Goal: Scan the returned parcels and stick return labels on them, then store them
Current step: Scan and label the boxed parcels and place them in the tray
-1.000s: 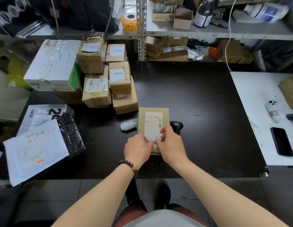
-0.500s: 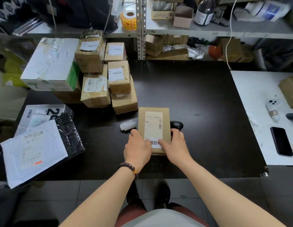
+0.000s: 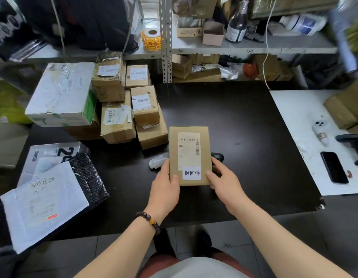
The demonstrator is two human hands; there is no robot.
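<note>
A small brown cardboard parcel [image 3: 189,155] is held over the black table [image 3: 244,137], with a shipping label on top and a white return label [image 3: 191,173] stuck at its near end. My left hand [image 3: 166,187] grips the parcel's left side, thumb on its top face. My right hand [image 3: 224,183] grips the right side, thumb on top near the return label. A black barcode scanner [image 3: 218,156] peeks out behind the parcel on the right. A small white plastic piece [image 3: 157,163] lies just left of the parcel.
A pile of labelled cardboard parcels [image 3: 122,109] and a large white box [image 3: 62,95] stand at the back left. Mailer bags [image 3: 44,205] lie at the near left. A label roll [image 3: 152,39] sits on the shelf. A white table [image 3: 302,121] on the right carries a phone [image 3: 333,167].
My hands stopped pressing the return label down and slid out to the parcel's two sides, uncovering the label. The parcel now looks lifted slightly toward me.
</note>
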